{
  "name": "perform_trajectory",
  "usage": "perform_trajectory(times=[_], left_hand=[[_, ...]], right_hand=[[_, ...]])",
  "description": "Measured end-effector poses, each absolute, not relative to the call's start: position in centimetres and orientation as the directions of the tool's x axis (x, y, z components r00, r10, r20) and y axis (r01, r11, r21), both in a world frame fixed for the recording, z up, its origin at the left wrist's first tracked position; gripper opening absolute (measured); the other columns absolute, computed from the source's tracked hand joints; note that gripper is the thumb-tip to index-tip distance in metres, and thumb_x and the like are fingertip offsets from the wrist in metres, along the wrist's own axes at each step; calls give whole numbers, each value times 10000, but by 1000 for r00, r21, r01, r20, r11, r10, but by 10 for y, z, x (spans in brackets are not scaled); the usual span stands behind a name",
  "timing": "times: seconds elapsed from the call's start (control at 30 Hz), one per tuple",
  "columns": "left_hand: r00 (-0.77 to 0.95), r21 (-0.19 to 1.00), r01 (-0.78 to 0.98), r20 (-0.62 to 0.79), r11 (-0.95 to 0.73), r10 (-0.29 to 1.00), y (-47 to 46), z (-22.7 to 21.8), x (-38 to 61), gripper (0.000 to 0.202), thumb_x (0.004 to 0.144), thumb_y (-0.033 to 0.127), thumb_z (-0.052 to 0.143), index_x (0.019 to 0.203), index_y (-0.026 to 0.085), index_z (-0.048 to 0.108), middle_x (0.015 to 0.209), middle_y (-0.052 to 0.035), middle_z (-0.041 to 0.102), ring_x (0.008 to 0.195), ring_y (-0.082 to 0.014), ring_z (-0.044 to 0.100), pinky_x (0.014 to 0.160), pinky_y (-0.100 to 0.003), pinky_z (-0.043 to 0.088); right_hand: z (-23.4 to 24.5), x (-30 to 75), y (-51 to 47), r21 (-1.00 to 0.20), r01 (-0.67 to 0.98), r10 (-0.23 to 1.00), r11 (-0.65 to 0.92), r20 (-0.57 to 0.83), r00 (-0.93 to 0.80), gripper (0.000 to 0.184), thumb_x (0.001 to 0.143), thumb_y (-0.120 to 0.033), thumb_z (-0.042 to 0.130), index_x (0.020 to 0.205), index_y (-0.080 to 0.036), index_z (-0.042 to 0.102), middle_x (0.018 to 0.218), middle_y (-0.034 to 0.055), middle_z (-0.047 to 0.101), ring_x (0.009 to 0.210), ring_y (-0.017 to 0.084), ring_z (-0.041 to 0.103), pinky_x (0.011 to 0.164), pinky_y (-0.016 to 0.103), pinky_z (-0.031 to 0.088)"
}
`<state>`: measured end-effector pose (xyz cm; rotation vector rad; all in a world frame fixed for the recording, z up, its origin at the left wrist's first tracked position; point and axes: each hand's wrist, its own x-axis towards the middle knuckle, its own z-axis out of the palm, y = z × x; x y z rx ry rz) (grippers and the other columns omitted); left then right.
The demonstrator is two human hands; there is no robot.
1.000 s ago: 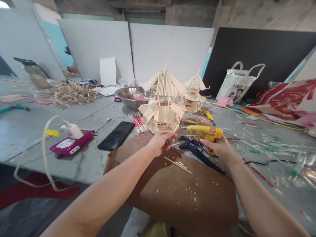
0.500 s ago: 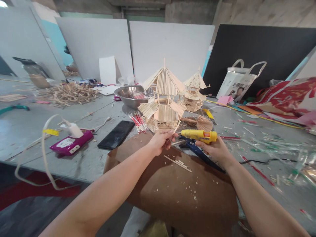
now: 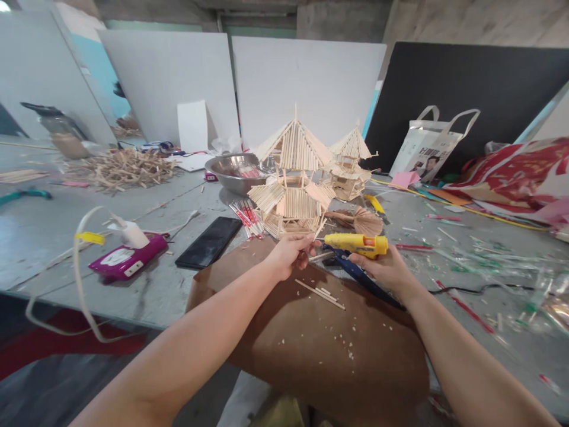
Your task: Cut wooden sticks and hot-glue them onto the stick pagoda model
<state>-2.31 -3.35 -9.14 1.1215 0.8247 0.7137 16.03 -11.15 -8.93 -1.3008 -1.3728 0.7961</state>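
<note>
A pagoda model built of thin wooden sticks (image 3: 293, 181) stands on the grey table, with a smaller stick model (image 3: 349, 163) behind it on the right. My left hand (image 3: 288, 254) is closed in a pinch on a thin wooden stick at the model's front base. My right hand (image 3: 386, 267) grips a yellow glue gun (image 3: 353, 243), whose nozzle points left toward the stick in my left hand. Loose sticks (image 3: 320, 293) lie on the brown paper sheet (image 3: 320, 350) under both hands.
A steel bowl (image 3: 235, 172), a black phone (image 3: 209, 242), a pink device with a white cable (image 3: 127, 258) and blue pliers (image 3: 362, 279) surround the model. A heap of sticks (image 3: 122, 169) lies far left. Bags (image 3: 429, 148) and plastic scraps (image 3: 498, 261) fill the right side.
My right hand has brought the glue gun lower and to the left, closer to my left hand. My left hand has stayed at the model's base.
</note>
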Motion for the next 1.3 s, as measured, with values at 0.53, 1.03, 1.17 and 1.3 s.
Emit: perform_trajectory(times=[0.53, 1.03, 1.17, 1.3], left_hand=[[541, 963, -80, -176, 259, 822, -32, -93, -24, 208, 707, 314, 526, 708, 116, 589, 482, 28, 502, 279, -27, 362, 278, -168, 242], [551, 972, -69, -151, 225, 820, -32, -95, -24, 237, 682, 351, 547, 692, 117, 583, 487, 24, 493, 320, -32, 365, 292, -171, 254], [553, 975, -61, -147, 216, 820, -32, -95, -24, 230, 684, 351, 546, 685, 124, 582, 485, 26, 490, 328, -30, 366, 296, -171, 244], [564, 974, -58, -149, 220, 812, -30, -97, -24, 235, 680, 354, 550, 687, 122, 588, 490, 20, 497, 328, -33, 378, 298, -176, 233]], right_hand=[[-94, 163, -109, -931, 272, 953, 245, 283, 108, 318, 556, -341, 665, 801, -151, 597, 761, 41, 646, 674, 160, 586, 628, 275, 492], [-84, 162, -112, -918, 335, 951, 215, 274, 143, 225, 552, -329, 661, 691, -169, 585, 484, -15, 515, 499, 125, 512, 385, 207, 389], [-85, 163, -111, -915, 336, 948, 225, 285, 142, 235, 561, -338, 654, 709, -167, 592, 489, -10, 522, 516, 135, 524, 389, 210, 391], [-87, 167, -110, -904, 358, 941, 234, 303, 148, 242, 571, -362, 646, 700, -166, 591, 486, -6, 526, 537, 148, 535, 394, 215, 393]])
